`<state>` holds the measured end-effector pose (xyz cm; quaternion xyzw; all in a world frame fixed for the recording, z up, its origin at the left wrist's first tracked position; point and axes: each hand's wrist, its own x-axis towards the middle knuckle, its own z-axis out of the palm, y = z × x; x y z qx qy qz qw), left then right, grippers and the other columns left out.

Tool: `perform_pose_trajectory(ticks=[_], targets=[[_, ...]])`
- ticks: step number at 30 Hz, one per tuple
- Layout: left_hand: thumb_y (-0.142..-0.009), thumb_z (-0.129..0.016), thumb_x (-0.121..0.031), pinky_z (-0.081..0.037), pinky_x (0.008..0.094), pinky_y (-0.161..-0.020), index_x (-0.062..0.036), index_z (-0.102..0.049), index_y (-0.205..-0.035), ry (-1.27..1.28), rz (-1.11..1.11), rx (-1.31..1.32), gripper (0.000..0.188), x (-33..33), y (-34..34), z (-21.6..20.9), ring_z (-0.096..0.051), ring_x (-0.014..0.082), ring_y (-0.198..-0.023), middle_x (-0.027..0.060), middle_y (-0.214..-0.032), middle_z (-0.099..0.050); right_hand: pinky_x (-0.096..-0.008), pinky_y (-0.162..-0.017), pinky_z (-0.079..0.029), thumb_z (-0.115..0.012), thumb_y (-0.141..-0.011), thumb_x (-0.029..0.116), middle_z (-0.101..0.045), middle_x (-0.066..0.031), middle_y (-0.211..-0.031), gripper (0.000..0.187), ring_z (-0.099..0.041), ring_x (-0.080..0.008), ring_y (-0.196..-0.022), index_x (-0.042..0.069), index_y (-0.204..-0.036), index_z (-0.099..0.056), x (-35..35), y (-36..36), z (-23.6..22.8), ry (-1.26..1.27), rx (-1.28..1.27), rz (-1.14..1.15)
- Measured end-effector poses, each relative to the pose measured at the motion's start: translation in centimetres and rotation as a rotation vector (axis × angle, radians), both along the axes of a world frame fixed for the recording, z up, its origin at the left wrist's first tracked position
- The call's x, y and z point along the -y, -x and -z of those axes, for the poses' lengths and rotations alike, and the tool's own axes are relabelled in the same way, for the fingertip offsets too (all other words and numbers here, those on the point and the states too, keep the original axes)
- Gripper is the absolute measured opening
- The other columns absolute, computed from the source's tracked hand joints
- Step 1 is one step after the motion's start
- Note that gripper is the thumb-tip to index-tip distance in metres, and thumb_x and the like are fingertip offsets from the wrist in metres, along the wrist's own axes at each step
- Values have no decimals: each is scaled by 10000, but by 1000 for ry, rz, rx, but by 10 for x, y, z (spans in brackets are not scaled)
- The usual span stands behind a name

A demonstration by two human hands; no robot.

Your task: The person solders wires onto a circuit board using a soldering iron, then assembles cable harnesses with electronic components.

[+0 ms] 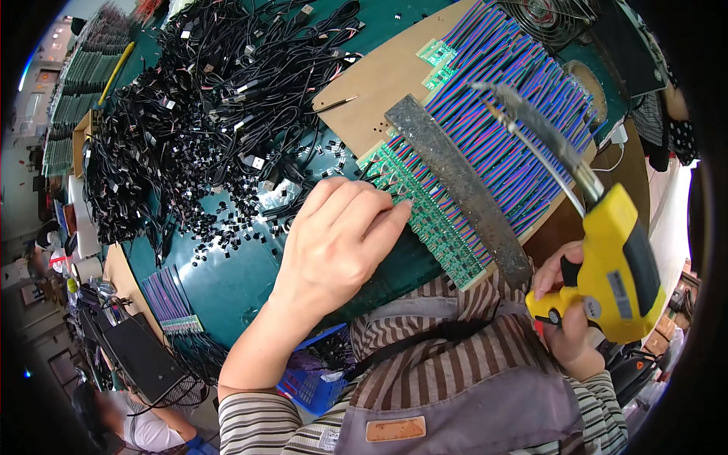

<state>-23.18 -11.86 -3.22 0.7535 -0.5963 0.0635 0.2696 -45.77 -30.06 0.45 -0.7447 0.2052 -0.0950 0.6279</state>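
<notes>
A row of small green circuit boards [432, 227] lies in front of me, with bundles of blue, red and black wires [508, 114] running off toward the far right. Across these wires rests a dark, worn metal bar [459, 182]. My left hand [334, 243] is closed in a pinch at the boards' left edge; whatever its fingertips hold is hidden. In my right hand [569, 318] is a yellow and black soldering gun [622, 265], gripped by its handle. Its metal tip and thin feed tube point up and left over the wires, apart from the boards.
A big heap of black cables [205, 98] and many small black parts [227, 220] cover the left of the green table. Tweezers [334, 105] lie on brown cardboard [379, 76]. A metal fan [542, 15] stands at the far right. Another person [144, 425] sits at lower left.
</notes>
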Motion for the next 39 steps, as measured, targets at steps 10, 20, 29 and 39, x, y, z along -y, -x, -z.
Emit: perform_pose_trajectory(ticks=[10, 20, 29, 39], targets=[[-628, -711, 3, -448, 342, -684, -43, -702, -883, -50, 34, -70, 259, 5, -8, -3, -600, 215, -768, 47, -810, -592, -351, -685, -498, -604, -787, 130, -608, -70, -816, 291, -606, -240, -722, 57, -1064, -655, 8, 37, 26, 177, -288, -75], [-660, -722, 18, -451, 348, -697, -26, -690, -887, -59, 18, -153, 233, 7, -9, -1, -598, 231, -789, 58, -817, -590, -349, -672, -505, -687, -787, 277, -637, -115, -861, 303, -638, -291, -745, 7, -922, -661, 4, 48, 54, 186, -115, -59], [-650, -717, 19, -453, 353, -689, -12, -679, -880, -24, 28, -146, 235, 7, -9, 3, -601, 243, -794, 71, -817, -585, -342, -613, -499, -693, -756, 275, -619, -116, -808, 307, -622, -288, -679, 0, -886, -651, 4, 40, 49, 235, -68, -30], [-669, -714, 14, -448, 353, -699, -19, -679, -885, -54, 15, -160, 221, 8, -10, -1, -592, 241, -796, 71, -821, -583, -361, -633, -503, -673, -765, 266, -616, -121, -811, 267, -614, -308, -690, 23, -876, -660, 7, 50, 49, 279, -135, -58]])
